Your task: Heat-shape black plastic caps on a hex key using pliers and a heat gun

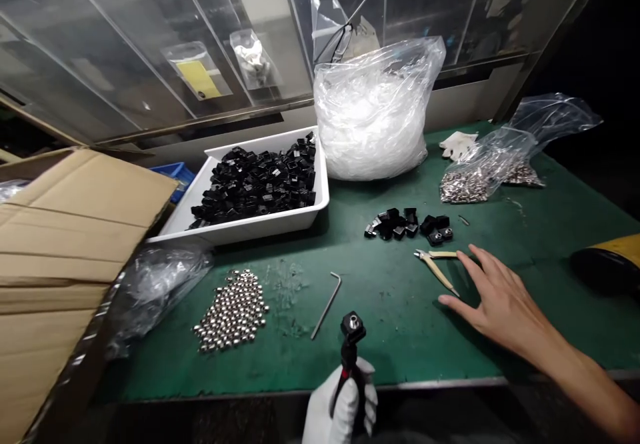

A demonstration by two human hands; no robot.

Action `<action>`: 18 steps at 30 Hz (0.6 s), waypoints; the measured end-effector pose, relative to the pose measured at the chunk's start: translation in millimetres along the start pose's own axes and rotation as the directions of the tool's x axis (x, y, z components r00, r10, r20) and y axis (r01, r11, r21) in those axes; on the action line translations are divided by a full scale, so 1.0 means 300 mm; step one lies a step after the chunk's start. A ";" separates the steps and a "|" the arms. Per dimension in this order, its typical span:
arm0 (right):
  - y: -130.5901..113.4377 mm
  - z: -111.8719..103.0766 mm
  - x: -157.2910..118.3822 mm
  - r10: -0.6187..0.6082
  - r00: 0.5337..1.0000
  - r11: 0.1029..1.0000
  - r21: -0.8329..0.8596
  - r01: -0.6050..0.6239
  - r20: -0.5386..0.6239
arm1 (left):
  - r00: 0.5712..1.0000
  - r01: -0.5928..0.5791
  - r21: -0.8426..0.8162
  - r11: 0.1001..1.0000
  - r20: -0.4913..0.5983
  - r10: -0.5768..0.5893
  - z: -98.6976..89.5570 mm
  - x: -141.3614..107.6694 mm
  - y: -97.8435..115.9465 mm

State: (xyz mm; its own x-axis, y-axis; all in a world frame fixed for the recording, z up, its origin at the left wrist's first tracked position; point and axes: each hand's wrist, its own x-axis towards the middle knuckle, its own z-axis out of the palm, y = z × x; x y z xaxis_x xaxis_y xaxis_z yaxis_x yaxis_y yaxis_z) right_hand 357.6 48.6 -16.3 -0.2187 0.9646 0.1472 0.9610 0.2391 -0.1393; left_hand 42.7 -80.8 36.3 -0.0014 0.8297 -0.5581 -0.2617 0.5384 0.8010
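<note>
My left hand (340,404), in a white glove, is at the bench's front edge. It grips a black-and-red handled tool (349,357) upright, with a small black square block (353,326) with a metal centre on its tip. My right hand (500,297) lies bare with its fingers spread, holding nothing, its fingertips beside tan-handled pliers (436,267). Just beyond them sits a small heap of black plastic blocks (405,224). An Allen key (327,304) and a patch of steel balls (233,311) lie on the green mat (400,324) left of my right hand.
A white tray (260,227) of black blocks and a large bag of white plastic pieces (373,114) stand at the back. A bag of metal parts (480,177) and a white glove (457,145) lie back right. A cardboard box (65,244) juts in at left.
</note>
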 end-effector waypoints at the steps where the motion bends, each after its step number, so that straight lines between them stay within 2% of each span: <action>1: -0.008 0.013 0.019 -0.008 1.000 1.000 -0.016 0.008 0.000 | 1.000 -0.013 0.023 1.000 0.007 0.012 -0.008 -0.005 -0.001; 6: 0.003 0.043 0.054 -0.033 0.999 0.999 -0.004 0.033 0.022 | 0.986 -0.128 0.244 0.961 -0.069 0.149 -0.049 -0.015 -0.018; 11: 0.010 0.040 0.056 -0.033 0.999 0.999 -0.003 0.034 0.021 | 0.915 -0.240 0.533 0.811 -0.156 0.373 -0.095 -0.011 -0.063; 16: 0.023 0.046 0.062 -0.028 0.999 1.000 0.010 0.028 0.020 | 0.837 -0.281 0.705 0.651 -0.152 0.526 -0.150 -0.021 -0.107; 18: 0.025 0.041 0.064 -0.028 0.999 0.999 0.017 0.028 0.027 | 0.821 -0.318 0.745 0.587 -0.093 0.564 -0.168 -0.026 -0.106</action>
State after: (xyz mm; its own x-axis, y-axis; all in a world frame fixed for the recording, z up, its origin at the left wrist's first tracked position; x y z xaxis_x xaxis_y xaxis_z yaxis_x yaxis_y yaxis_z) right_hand 358.4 70.3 -26.5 -0.2500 0.9602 0.1244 0.9515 0.2674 -0.1519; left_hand 2.5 -111.8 4.4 -0.2389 0.9707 -0.0265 0.5657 0.1613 0.8087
